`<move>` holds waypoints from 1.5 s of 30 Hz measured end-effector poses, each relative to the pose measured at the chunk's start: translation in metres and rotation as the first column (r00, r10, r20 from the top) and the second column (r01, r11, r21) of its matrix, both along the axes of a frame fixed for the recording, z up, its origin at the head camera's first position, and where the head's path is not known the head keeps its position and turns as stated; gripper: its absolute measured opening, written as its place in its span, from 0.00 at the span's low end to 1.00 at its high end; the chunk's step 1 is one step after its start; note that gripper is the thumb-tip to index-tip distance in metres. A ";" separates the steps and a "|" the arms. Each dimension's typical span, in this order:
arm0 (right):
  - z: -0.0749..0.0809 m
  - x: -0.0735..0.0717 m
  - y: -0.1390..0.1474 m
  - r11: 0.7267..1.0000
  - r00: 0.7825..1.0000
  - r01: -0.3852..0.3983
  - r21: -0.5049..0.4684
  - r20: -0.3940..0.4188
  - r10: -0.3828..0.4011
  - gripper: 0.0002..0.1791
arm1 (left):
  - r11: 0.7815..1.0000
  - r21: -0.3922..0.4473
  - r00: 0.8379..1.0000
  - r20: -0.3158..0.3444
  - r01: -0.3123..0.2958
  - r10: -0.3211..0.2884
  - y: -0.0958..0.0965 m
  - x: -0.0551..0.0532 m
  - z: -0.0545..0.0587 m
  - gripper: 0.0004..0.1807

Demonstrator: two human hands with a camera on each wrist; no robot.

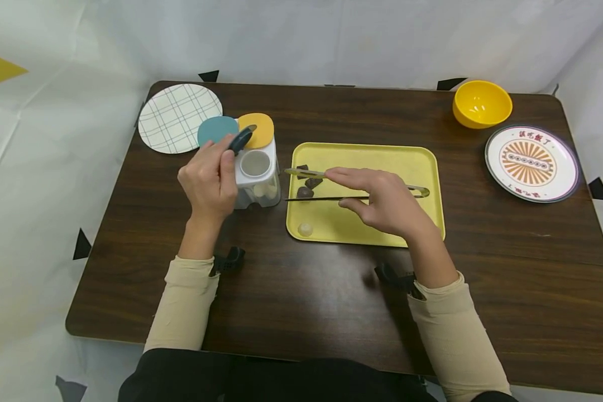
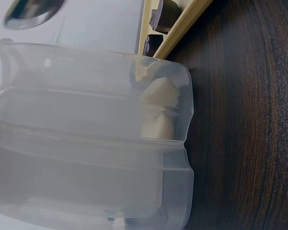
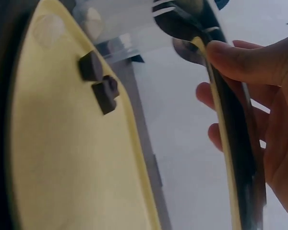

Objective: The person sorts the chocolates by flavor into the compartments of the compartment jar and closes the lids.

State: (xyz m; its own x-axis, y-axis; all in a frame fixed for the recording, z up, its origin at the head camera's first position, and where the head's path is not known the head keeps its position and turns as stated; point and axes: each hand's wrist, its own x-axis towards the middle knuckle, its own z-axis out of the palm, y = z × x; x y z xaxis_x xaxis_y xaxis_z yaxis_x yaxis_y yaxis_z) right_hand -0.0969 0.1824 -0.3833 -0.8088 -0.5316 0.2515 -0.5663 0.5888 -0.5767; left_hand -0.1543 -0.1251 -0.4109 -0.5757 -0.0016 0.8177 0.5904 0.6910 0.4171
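In the head view, my left hand [image 1: 208, 178] grips a dark lid [image 1: 242, 139], tilted up over a clear container [image 1: 268, 195] with several compartments. One round opening [image 1: 255, 163] is uncovered, and pale pieces [image 2: 159, 93] sit low inside in the left wrist view. My right hand [image 1: 377, 198] holds metal tongs [image 1: 311, 174] between thumb and fingers, their arms spread with nothing between the tips. Those tips are beside the container, over the left part of a yellow tray [image 1: 372, 234]. Several dark chocolate-like pieces [image 1: 305, 192] and a pale round piece [image 1: 305, 229] lie on the tray.
A teal lid [image 1: 213, 129] and an orange lid [image 1: 262, 131] cover other compartments. Behind the container lies a checked round plate [image 1: 176, 114]. Far right, a yellow bowl [image 1: 482, 104] stands behind a patterned plate [image 1: 530, 187] on the dark wooden table [image 1: 306, 312].
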 end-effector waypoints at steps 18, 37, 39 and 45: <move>-0.039 0.016 0.010 0.991 0.970 -0.072 0.116 0.239 0.043 0.26 | 1.000 0.006 1.000 -0.007 0.002 -0.002 0.001 -0.001 -0.001 0.25; -0.049 0.016 0.009 0.993 0.986 -0.089 0.079 0.148 0.077 0.23 | 1.000 0.003 1.000 0.001 -0.002 0.002 0.001 -0.001 -0.002 0.26; -0.050 0.016 0.009 0.993 0.987 -0.091 0.073 0.137 0.080 0.23 | 1.000 0.006 1.000 0.003 -0.003 0.003 0.000 -0.001 -0.002 0.26; -0.050 0.016 0.013 0.996 0.991 -0.079 0.050 0.109 0.073 0.23 | 1.000 0.004 1.000 0.007 -0.005 0.005 0.000 -0.001 -0.001 0.26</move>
